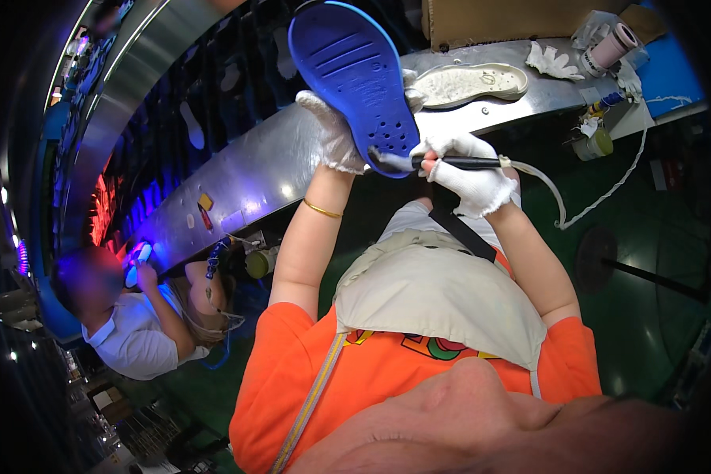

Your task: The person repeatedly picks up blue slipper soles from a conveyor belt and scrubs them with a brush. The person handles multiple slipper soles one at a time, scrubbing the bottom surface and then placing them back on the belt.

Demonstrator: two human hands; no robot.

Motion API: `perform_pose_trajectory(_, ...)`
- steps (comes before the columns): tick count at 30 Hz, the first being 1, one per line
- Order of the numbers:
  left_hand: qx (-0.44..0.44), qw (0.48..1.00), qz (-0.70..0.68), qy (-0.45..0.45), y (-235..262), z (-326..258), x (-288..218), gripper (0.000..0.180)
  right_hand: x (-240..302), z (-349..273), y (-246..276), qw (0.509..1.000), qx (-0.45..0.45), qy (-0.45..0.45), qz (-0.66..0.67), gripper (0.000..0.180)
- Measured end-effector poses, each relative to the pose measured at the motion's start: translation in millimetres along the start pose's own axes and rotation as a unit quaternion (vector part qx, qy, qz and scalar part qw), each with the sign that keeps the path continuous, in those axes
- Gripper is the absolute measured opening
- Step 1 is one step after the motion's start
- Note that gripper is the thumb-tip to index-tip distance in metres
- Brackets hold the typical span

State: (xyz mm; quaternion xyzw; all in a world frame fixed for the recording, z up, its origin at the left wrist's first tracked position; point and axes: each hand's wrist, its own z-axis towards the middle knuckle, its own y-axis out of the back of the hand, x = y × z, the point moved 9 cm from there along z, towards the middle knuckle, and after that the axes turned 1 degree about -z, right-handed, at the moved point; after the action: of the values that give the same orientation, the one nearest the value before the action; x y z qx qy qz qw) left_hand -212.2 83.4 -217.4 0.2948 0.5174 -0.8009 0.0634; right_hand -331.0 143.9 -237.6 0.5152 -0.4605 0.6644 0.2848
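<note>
My left hand (333, 130), in a white glove, holds up a blue shoe sole (354, 75) with its ridged, perforated underside facing me. My right hand (468, 175), also gloved, grips a black brush (442, 163) whose bristles touch the lower end of the sole. A pale hose (547, 193) runs from the brush handle off to the right. Both hands are raised in front of the metal conveyor ledge (245, 170).
A white sole (470, 83) lies on the ledge behind the hands, with spare gloves (551, 62), a pink roll (613, 46) and a cardboard box (498, 20) nearby. A small jar (597, 142) hangs at right. Another person (146, 320) works at lower left.
</note>
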Motion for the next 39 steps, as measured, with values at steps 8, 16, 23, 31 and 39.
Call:
perform_pose_trajectory(8,-0.023,0.976,0.199,0.082,-7.8,6.0,6.7,0.113,1.2,6.7,6.1,0.999,-0.007,-0.037,0.017,0.014)
perform_pose_trajectory(16,-0.044,0.941,0.284,0.180,11.0,10.8,11.0,0.098,11.8,11.0,-6.6,0.977,0.133,0.000,-0.165,0.012)
perform_pose_trajectory(23,-0.175,0.888,0.331,0.269,28.2,5.5,12.2,0.077,21.8,16.7,-12.1,0.938,0.086,0.009,-0.334,0.009)
perform_pose_trajectory(31,-0.193,0.888,0.309,0.280,35.4,8.4,13.3,0.070,19.6,24.2,10.1,0.963,0.033,0.036,-0.267,0.006)
perform_pose_trajectory(39,-0.206,0.857,0.359,0.306,44.7,-1.0,8.6,0.070,30.8,27.7,5.9,0.978,0.083,0.014,-0.193,0.012)
